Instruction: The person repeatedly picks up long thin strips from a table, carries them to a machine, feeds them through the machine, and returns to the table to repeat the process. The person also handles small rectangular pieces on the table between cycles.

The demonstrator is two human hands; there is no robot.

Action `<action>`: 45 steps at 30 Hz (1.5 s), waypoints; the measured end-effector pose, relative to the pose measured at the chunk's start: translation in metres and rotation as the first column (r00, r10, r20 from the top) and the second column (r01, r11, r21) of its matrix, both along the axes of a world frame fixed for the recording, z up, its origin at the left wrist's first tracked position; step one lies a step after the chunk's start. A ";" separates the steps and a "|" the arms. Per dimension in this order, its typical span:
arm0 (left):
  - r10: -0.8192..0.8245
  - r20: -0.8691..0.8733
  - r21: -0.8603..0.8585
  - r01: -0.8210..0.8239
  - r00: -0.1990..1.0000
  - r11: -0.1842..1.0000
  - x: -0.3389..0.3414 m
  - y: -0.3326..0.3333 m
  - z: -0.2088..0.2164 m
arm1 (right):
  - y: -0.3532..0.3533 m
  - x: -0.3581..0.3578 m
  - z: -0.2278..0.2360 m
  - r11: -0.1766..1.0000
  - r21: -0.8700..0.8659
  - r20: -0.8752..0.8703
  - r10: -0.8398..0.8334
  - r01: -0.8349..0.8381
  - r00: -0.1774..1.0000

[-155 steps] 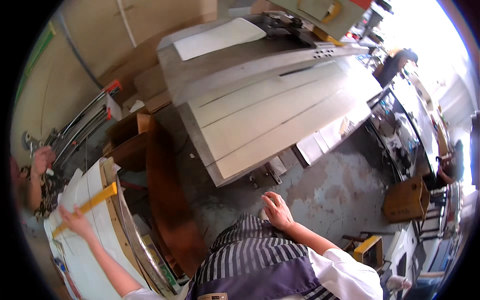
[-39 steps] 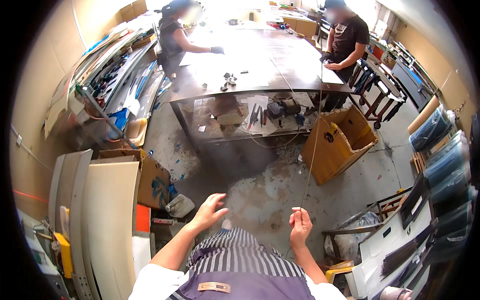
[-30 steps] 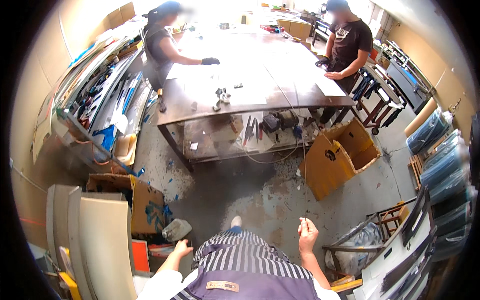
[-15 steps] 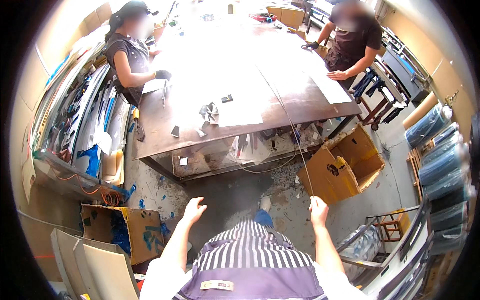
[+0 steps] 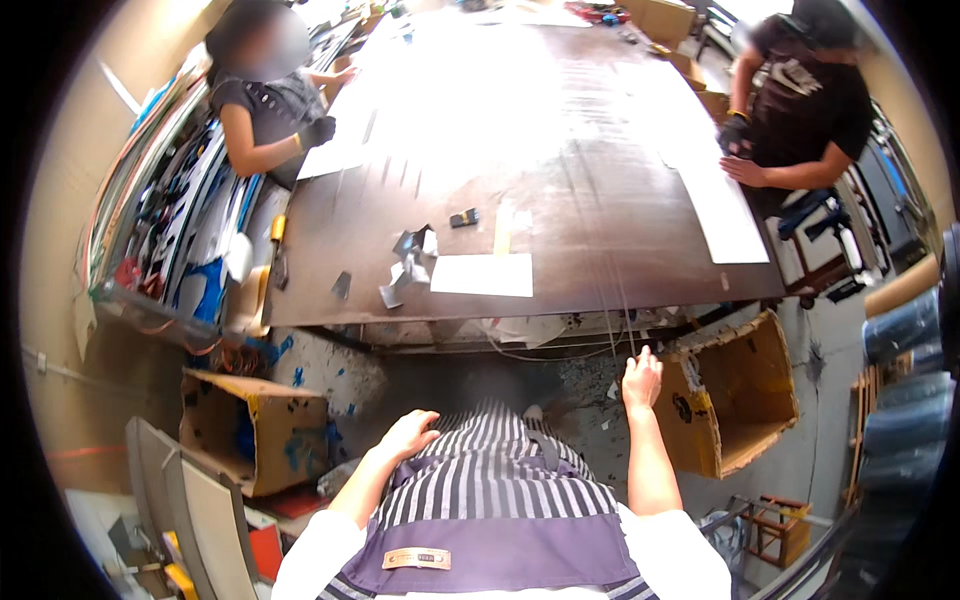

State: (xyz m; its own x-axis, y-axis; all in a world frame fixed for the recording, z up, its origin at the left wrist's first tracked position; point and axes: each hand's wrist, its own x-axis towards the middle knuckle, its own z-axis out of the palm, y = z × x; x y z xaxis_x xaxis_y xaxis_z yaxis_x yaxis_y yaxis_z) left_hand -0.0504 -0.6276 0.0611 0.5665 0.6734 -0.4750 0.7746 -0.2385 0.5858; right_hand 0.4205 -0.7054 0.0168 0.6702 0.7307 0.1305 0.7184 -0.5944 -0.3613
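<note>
right hand [image 5: 642, 380] has neared the table [image 5: 335, 225]; thin strand [image 5: 630, 338] pinched

A workshop, laid out around a large dark-topped counter [image 5: 560, 250] bearing flat white sheets [image 5: 482, 276] and small dark scraps [image 5: 408, 258]. At its left side stands a person [image 5: 262, 125] wearing a dark glove [image 5: 318, 131], and at its right a second worker [image 5: 815, 115]. Left of the counter are stacked panels and strips [image 5: 190, 225]; near its front corners, open cardboard boxes [image 5: 290, 450]; beyond its right end, shiny blue-grey rolls [image 5: 905, 410].
</note>
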 end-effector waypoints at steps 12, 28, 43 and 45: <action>-0.012 0.263 0.085 -0.011 0.965 0.996 0.086 0.109 0.029 | 0.026 -0.015 -0.014 0.949 0.106 -0.239 0.315 -0.298 0.918; 0.768 0.004 0.313 -0.730 0.641 0.607 -0.076 0.352 -0.023 | 0.119 -0.051 0.032 0.968 0.064 -0.205 0.251 -0.243 0.946; -0.561 0.347 0.516 0.347 0.751 0.783 0.231 0.305 0.098 | 0.255 -0.110 0.133 0.822 0.346 -0.252 0.546 -0.453 0.799; -0.327 0.631 0.366 0.102 0.704 0.925 0.239 0.306 0.113 | 0.242 -0.107 0.121 0.895 0.446 -0.755 0.367 0.016 0.543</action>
State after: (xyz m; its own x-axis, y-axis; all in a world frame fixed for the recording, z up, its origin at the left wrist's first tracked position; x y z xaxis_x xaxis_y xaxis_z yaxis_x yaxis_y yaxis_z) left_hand 0.1885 -0.3211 0.1742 0.8016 0.5290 0.2786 0.1087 -0.5872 0.8021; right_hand 0.3136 -0.4630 0.1380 0.4854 0.8663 -0.1177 0.0772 -0.1765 -0.9813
